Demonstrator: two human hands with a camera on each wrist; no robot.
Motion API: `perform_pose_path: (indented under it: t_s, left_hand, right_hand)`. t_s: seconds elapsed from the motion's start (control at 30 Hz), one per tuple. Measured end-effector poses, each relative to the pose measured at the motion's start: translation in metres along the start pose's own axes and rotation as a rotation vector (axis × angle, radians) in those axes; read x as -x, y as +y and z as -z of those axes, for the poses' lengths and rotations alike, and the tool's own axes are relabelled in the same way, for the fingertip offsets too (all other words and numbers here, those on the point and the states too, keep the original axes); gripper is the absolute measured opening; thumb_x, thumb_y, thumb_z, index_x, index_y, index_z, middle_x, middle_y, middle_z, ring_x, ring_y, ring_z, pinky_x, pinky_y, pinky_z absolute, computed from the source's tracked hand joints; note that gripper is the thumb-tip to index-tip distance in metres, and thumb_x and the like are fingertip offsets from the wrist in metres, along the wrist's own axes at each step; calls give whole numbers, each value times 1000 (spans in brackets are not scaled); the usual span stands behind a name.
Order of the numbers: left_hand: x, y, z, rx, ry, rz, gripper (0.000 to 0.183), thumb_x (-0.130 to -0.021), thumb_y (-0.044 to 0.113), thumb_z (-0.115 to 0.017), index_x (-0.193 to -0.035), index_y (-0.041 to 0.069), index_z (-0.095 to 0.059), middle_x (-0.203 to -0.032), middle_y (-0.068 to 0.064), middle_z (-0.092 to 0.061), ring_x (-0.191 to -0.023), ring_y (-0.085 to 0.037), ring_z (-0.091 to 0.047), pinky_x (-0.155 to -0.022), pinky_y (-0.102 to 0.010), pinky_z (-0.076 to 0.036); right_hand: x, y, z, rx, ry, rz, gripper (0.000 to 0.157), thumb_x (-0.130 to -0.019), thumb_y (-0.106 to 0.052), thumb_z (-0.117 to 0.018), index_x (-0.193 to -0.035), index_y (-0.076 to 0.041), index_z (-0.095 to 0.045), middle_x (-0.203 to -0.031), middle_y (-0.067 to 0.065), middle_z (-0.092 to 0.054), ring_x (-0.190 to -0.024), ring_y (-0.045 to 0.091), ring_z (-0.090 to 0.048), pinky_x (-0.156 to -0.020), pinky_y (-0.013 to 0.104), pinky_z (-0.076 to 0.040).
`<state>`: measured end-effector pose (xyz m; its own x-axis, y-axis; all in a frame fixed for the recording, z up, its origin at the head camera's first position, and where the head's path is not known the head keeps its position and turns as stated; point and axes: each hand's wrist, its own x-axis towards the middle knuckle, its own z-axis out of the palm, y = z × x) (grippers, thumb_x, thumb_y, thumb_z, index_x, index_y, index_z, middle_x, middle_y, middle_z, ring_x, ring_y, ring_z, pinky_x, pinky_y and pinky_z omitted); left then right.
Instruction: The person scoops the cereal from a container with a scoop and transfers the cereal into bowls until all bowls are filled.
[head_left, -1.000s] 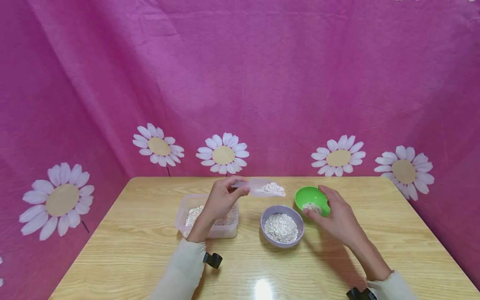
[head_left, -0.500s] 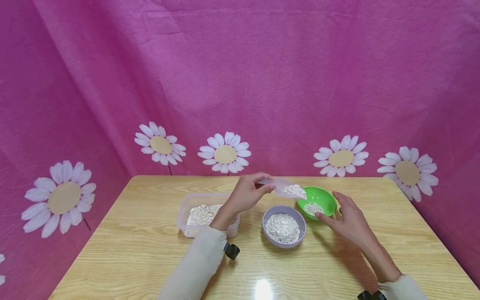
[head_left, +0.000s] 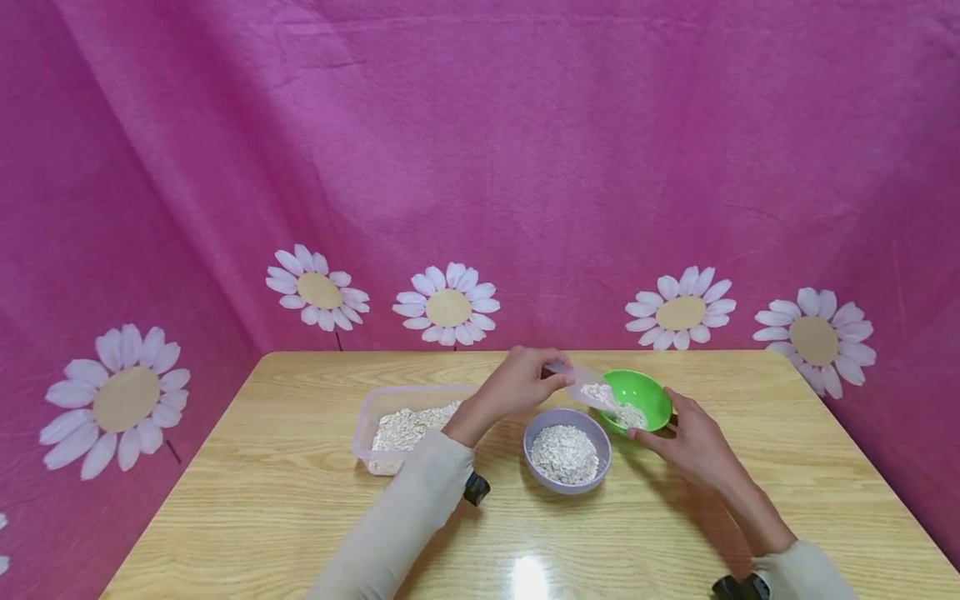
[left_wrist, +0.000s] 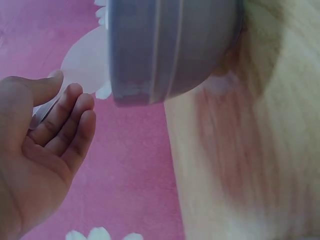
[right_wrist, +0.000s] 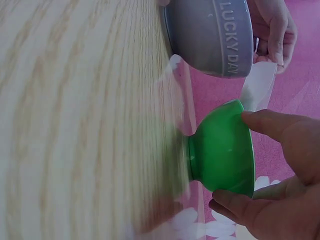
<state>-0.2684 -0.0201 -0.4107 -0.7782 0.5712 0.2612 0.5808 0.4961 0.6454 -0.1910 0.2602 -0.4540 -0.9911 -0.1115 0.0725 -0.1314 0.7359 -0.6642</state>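
My left hand [head_left: 517, 383] pinches the handle of a translucent scoop [head_left: 581, 383]. The scoop tips down over the left rim of a small green bowl [head_left: 647, 388], and white flakes like oats slide from its tip onto flakes in that bowl. At the green bowl's right side is my right hand [head_left: 697, 442]. Its thumb and fingers grip the bowl at two sides of the rim in the right wrist view. A purple bowl [head_left: 551, 483], heaped with flakes, stands in front of the green one; in the left wrist view it hides part of the scoop.
A translucent pink tub [head_left: 364, 442] with flakes stands on the left of the wooden table [head_left: 247, 517], partly behind my left forearm. Behind the table's far edge hangs a pink curtain [head_left: 525, 183] with daisies. Each wrist wears a small black camera [head_left: 476, 489].
The scoop has moved right, from between the tub and bowls to the green bowl, and now tilts down with flakes sliding out. My right hand has shifted slightly right with the green bowl.
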Motion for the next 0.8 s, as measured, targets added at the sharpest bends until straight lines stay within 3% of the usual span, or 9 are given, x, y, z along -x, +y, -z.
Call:
perform_pose_path:
  t_s: [0.27, 0.53, 0.8]
  left_hand:
    - [-11, 14, 11, -153, -47, -113, 19, -106, 20, -70, -116, 5, -78, -109, -6, -82, -98, -11, -75, -85, -18, -55]
    - [-14, 29, 25, -171, -17, -152, 21, -106, 19, -70, -119, 4, -77, -111, -8, -81, -98, -15, -76, -83, -20, -56]
    - [-9, 27, 26, -138, -7, -139, 22, -106, 19, -70, -120, 4, -77, -112, -8, -82, -98, -15, -76, -82, -19, -55]
  right_hand:
    - [-2, -4, 0, 15, -6, -12, 102, -97, -35, -82, -155, 26, -25, -150, 49, -43, -133, 58, -58, -106, 62, -53]
    - [-2, -3, 0, 14, 7, 12, 100, -96, -34, -83, -153, 27, -28, -146, 49, -47, -131, 58, -60, -104, 61, -55]
    - [-1, 1, 0, 6, 1, 5, 100, -96, -34, -83, -154, 27, -28, -147, 49, -46, -131, 59, -59, -104, 61, -54]
